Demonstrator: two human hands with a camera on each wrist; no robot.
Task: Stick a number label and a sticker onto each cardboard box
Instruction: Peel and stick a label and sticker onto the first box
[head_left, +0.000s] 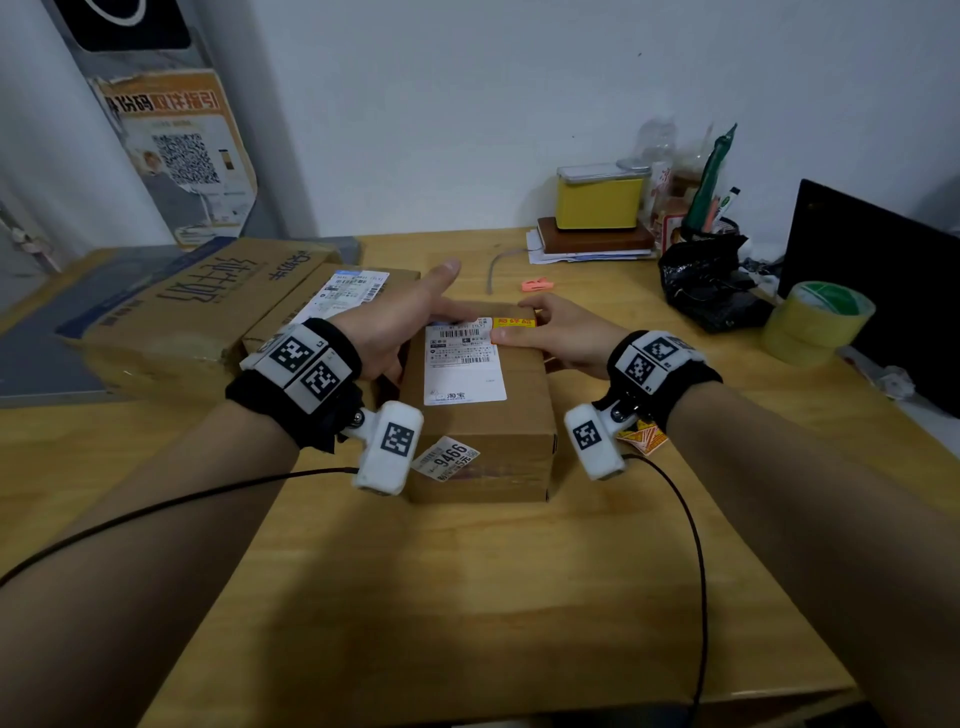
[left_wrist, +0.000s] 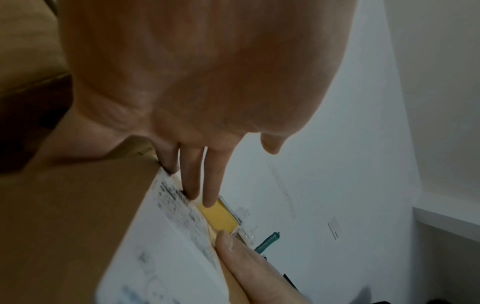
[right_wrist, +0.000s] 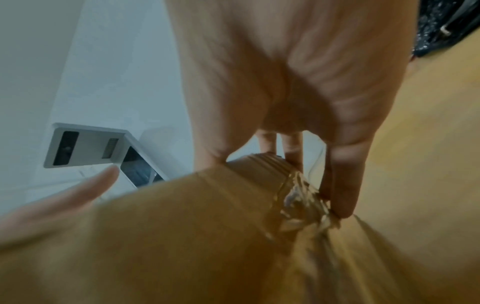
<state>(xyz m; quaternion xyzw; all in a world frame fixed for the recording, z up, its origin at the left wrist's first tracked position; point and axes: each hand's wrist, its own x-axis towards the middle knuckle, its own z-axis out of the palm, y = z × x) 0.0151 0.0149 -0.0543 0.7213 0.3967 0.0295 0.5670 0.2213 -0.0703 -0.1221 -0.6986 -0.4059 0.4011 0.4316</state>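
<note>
A small cardboard box (head_left: 488, 431) (right_wrist: 182, 236) stands mid-table, with a white shipping label (head_left: 462, 364) (left_wrist: 166, 236) on top. A yellow sticker (head_left: 514, 322) sits at the label's far right corner. A number label reading 9466 (head_left: 449, 458) hangs off the box's near left corner. My left hand (head_left: 410, 317) lies on the far left of the top, its straight fingers (left_wrist: 192, 181) pressing the label's edge and the index finger lifted. My right hand (head_left: 550, 332) holds the far right corner, thumb flat beside the yellow sticker, fingers (right_wrist: 340, 185) against the taped end.
Left of the box are a large printed carton (head_left: 192, 306) and a flatter labelled box (head_left: 353, 291). An orange-yellow sticker sheet (head_left: 644, 436) lies under my right wrist. At the right stand a tape roll (head_left: 815, 322), a black bag (head_left: 711, 286) and a dark screen (head_left: 883, 275).
</note>
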